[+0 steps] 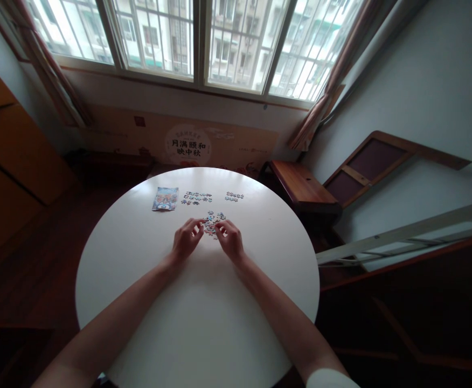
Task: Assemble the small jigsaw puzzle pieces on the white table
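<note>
Both my hands rest on a round white table (195,318), meeting at a small cluster of joined jigsaw pieces (213,221). My left hand (186,239) has its fingers curled and pinched at the cluster's left edge. My right hand (230,237) is curled too, its fingertips pressed on the cluster's right side. Whether either hand holds a single piece is too small to tell. Farther back lie two groups of loose pieces (196,198) (234,196) and a small colourful picture card (165,198).
A wooden bench (300,186) stands beyond the table's right side, with a wooden frame (365,167) leaning on the wall. A brown cabinet (9,161) is at the left. Barred windows and a printed cardboard panel (187,144) line the far wall.
</note>
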The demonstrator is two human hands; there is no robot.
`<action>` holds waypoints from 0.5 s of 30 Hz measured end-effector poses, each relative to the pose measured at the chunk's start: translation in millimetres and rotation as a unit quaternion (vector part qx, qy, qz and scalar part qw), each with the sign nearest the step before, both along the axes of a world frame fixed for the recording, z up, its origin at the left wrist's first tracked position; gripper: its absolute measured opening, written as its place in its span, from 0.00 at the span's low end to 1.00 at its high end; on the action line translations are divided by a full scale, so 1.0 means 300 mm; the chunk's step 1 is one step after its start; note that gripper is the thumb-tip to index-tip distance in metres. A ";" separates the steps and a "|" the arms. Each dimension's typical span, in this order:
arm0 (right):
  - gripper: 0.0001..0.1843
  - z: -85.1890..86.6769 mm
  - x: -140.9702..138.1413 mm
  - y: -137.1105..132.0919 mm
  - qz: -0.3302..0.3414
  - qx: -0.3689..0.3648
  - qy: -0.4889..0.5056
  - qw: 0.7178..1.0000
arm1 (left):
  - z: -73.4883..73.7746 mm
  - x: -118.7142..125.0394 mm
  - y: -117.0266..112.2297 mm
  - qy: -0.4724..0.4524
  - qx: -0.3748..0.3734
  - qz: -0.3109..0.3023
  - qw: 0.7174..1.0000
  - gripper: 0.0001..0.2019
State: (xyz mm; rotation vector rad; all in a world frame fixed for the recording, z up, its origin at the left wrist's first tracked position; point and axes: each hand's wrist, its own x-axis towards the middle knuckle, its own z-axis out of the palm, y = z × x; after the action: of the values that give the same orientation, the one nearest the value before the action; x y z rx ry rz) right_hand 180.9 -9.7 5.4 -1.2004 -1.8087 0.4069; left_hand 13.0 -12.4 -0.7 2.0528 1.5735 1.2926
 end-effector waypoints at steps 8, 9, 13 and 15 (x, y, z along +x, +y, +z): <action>0.07 0.023 -0.013 0.138 -0.004 -0.018 -0.004 1.000 | 0.002 -0.002 0.001 0.009 0.010 0.016 1.000 0.05; 0.06 0.030 -0.018 0.159 -0.005 -0.017 -0.030 0.999 | 0.004 -0.001 0.000 0.008 0.007 0.022 1.000 0.05; 0.07 0.058 -0.032 0.241 -0.016 -0.003 -0.146 0.989 | 0.016 0.003 -0.001 -0.004 -0.001 0.080 0.997 0.04; 0.08 0.068 -0.037 0.277 -0.028 0.003 -0.196 0.980 | 0.018 0.003 0.002 -0.012 -0.005 0.105 0.994 0.04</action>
State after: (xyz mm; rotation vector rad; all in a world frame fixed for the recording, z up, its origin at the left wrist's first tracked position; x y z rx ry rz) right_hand 169.7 73.6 25.7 -1.3964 -2.0996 0.1347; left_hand 13.8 -11.7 4.7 1.8993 1.8206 1.3684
